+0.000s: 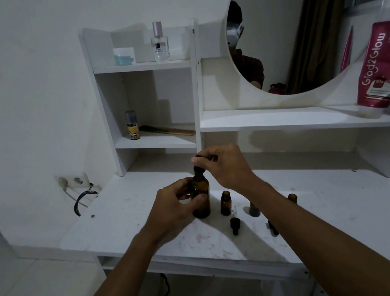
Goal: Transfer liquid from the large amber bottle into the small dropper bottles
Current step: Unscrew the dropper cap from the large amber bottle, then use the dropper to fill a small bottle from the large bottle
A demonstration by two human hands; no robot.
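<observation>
The large amber bottle [200, 196] stands upright on the white vanity table [134, 225]. My left hand [175, 208] grips its body from the left. My right hand [223, 166] pinches the black dropper cap [198, 166] at the bottle's neck from above. Just right of it stands a small uncapped amber bottle [225, 203]. A loose black dropper cap [234, 225] lies in front of that one. Further right, two more small bottles, one [253, 209] and another [292, 198], are partly hidden by my right forearm, as is a second dark cap [273, 227].
A white shelf unit [144, 66] at the back holds a perfume bottle [159, 41], a jar, a small yellow-labelled bottle [132, 124] and a comb. A round mirror [306, 18] hangs to the right, with a pink tube [384, 64] on the ledge. A wall socket with cables [75, 184] is at left.
</observation>
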